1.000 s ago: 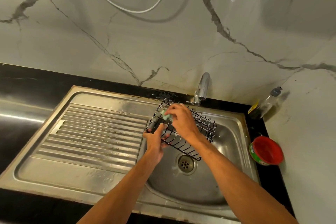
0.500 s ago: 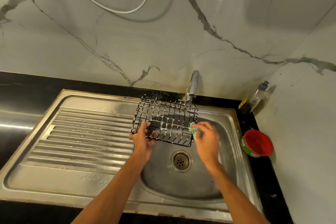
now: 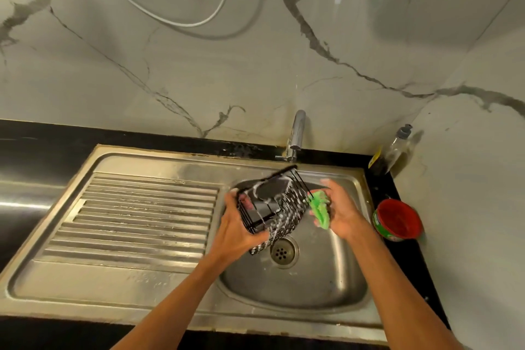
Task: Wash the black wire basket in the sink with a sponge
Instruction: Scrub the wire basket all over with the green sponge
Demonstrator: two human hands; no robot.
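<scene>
Marble wall behind, steel sink (image 3: 326, 287) below. Left hand (image 3: 237, 231) has fingers clamped on the soapy basket (image 3: 272, 207), tilted over the drain. Right hand (image 3: 339, 214) curls around the sponge (image 3: 321, 212), just beside the wires. Scrubbing underway, I reckon; next, press sponge against that side.

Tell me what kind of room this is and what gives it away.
Most likely a home kitchen: a stainless steel sink with ribbed drainboard set in a black counter, a chrome tap against a marble-patterned wall, and a clear dish-soap bottle beside a red tub.
</scene>
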